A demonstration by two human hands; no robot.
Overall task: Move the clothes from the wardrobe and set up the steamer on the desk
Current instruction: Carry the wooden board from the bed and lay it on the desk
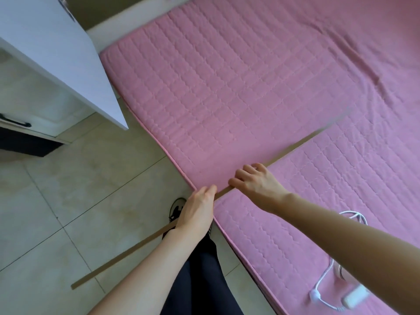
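Head cam: R fingers (241, 172) curl down over a long thin brown rod (293, 151), knuckles up, thumb side twd the near end. L fingers (210, 189) wrap the same rod from above, tips hidden under it. Both hands grip it. R hand (256, 181) sits just past the bed edge, over the mattress; L hand (197, 208) is right at the edge, near the R but not touching it, w/ a short bare stretch of rod btwn them.

Rod runs diag.: near end low L over the tiled floor (68, 201), far end up R across the pink quilted mattress (227, 87), blurred at the tip. Can't tell if it rests on the cover or is held just above it.

Both forearms bare, reaching in from the bottom. Below the L wrist: a dark trouser leg (200, 280) and a black-and-white shoe (176, 208) on the tiles beside the bed.

On the mattress, bottom R: a white cable (322, 280), looped, w/ a small white box (354, 296) on it, well apart from the hands.

Top L: white cabinet panel (52, 53), angled; under it a pale drawer front w/ a black handle (16, 121).
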